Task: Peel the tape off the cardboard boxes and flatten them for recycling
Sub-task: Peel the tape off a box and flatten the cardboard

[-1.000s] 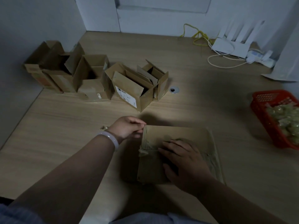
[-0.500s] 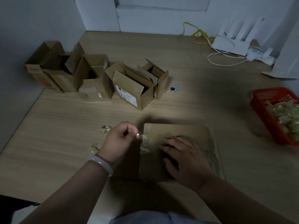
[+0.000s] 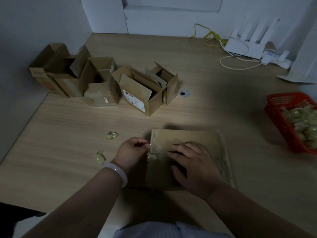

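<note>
- Pinching the loose end of the tape [image 3: 151,156] with the left hand [image 3: 133,152], thumb and finger pressed together, right at the left edge of the flat box [image 3: 188,136].
- Pressing down on the flat box with the right hand [image 3: 193,165], fingers spread out and mostly straight, palm on the cardboard.
- Lying flat on the table [image 3: 68,134], under the right hand and just right of the left hand: the flat box.
- Running across the box from the left hand's pinch toward the right hand's fingertips: the tape, bunched up at the box edge.
- Wearing a pale bracelet [image 3: 118,172] on the left wrist.
- Sitting on the table a little left of the left hand, not touching it: two crumpled tape scraps [image 3: 112,135], one farther out, one nearer the wrist.
- Standing well past both hands, in a row with flaps up: the open boxes [image 3: 137,88].
- Showing between the right hand and that row, in the table top: a small round hole [image 3: 184,93].
- Resting well to the right of the right hand: a red basket [image 3: 281,121] holding a pile of crumpled tape bits [image 3: 303,124].
- Sitting far past the right hand, by the wall: a white router [image 3: 243,47] and a yellow cable [image 3: 211,34].
</note>
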A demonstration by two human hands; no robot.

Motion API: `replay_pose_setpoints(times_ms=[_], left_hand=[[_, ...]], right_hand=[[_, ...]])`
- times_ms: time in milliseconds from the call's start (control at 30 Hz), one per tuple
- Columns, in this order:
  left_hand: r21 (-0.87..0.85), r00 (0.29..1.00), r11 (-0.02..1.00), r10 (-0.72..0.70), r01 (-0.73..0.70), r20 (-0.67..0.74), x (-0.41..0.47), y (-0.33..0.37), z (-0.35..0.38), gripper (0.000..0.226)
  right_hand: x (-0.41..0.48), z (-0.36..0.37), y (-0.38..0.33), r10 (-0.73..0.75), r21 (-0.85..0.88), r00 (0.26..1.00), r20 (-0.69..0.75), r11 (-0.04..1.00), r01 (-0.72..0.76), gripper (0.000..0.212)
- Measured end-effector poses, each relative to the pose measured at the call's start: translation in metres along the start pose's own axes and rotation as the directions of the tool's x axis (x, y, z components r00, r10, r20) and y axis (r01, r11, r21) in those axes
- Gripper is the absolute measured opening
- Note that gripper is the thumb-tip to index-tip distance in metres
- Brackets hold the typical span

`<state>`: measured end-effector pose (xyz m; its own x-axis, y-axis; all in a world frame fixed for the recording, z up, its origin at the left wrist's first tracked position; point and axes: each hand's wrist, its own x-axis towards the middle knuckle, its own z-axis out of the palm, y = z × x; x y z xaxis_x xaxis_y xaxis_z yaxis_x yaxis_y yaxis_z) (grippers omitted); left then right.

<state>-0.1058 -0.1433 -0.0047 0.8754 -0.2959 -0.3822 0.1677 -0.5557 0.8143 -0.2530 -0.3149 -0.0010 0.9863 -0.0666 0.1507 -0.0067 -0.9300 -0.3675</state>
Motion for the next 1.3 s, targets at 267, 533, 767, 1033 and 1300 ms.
replay_pose_setpoints(times_ms=[267,533,767,1033,1300], left_hand=[[-0.356,0.967,0.9,-0.208,0.249,0.15,-0.014,-0.007,0.003,0.01],[-0.495,0.961,0.828,-0.185,0.265,0.205,-0.023,-0.007,0.005,0.022],[-0.549,0.958,0.79,-0.173,0.273,0.227,-0.029,-0.009,0.005,0.012],[-0.428,0.977,0.882,-0.137,0.196,0.164,-0.026,-0.009,0.008,0.017],[-0.108,0.999,0.994,-0.013,0.01,-0.033,-0.028,-0.004,0.003,0.02]], right_hand=[[-0.001,0.003,0.001,-0.001,0.002,1.0,-0.028,1.0,0.001,0.039],[-0.001,0.001,0.001,-0.006,-0.006,1.0,-0.015,1.0,0.006,0.04],[-0.002,0.001,-0.001,0.005,-0.024,1.0,-0.022,1.0,-0.005,0.04],[-0.002,0.0,-0.001,0.019,-0.046,1.0,-0.001,0.999,-0.019,0.04],[-0.003,0.001,-0.001,0.004,-0.051,1.0,0.0,0.999,-0.004,0.04]])
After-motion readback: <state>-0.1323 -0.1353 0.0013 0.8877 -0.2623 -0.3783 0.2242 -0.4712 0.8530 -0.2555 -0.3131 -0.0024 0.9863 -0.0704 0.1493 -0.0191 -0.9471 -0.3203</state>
